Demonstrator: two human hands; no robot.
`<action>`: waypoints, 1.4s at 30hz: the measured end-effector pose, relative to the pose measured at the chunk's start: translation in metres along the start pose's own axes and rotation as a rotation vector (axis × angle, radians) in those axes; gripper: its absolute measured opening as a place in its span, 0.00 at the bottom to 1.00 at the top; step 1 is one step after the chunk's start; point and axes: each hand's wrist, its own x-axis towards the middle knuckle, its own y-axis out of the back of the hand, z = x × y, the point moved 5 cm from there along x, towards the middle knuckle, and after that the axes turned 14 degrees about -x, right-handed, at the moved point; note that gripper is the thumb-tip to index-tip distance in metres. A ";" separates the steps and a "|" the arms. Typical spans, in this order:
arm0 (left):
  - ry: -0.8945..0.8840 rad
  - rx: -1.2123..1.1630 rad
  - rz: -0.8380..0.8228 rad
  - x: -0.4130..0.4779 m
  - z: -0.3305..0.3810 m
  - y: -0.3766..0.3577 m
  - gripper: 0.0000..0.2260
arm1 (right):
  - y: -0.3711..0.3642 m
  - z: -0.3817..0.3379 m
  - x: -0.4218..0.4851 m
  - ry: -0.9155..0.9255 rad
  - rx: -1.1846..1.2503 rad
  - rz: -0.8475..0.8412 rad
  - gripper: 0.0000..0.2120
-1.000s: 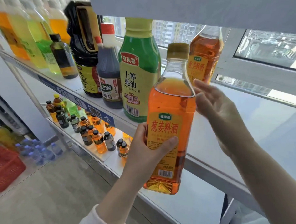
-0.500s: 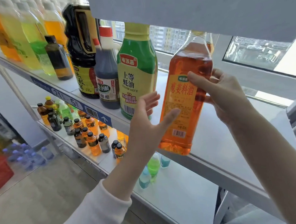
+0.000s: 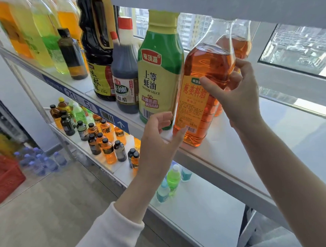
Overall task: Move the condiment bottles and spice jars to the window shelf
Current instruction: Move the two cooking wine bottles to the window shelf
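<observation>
Cooking wine bottle (image 3: 200,103) upright on window shelf (image 3: 233,139), just beside oyster sauce bottle (image 3: 157,77). Your right hand (image 3: 237,95) wraps its shoulder from right. Your left hand (image 3: 159,138) loose, holding nothing, thumb at its base.

Cooking wine btl (image 3: 200,96) on shelf (image 3: 243,157), just R of oyster sauce btl (image 3: 159,71); vinegar btl (image 3: 124,82) L of that
</observation>
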 end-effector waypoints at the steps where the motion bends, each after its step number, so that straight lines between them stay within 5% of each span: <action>1: -0.006 0.005 0.003 0.000 -0.001 -0.001 0.18 | -0.001 0.001 -0.001 0.005 0.003 0.003 0.27; 13: -0.182 0.119 0.068 0.004 0.009 -0.024 0.30 | 0.002 0.012 0.002 -0.001 -0.042 -0.042 0.39; 18: -0.257 0.121 0.093 0.005 0.014 -0.029 0.34 | 0.036 0.055 0.025 -0.116 0.075 0.229 0.27; 25: -0.275 0.154 0.111 0.009 0.014 -0.040 0.39 | 0.011 0.121 0.066 -0.278 0.087 -0.143 0.32; 42: -0.267 0.186 0.163 0.015 0.001 -0.047 0.37 | -0.005 0.134 0.073 -0.233 0.221 -0.240 0.20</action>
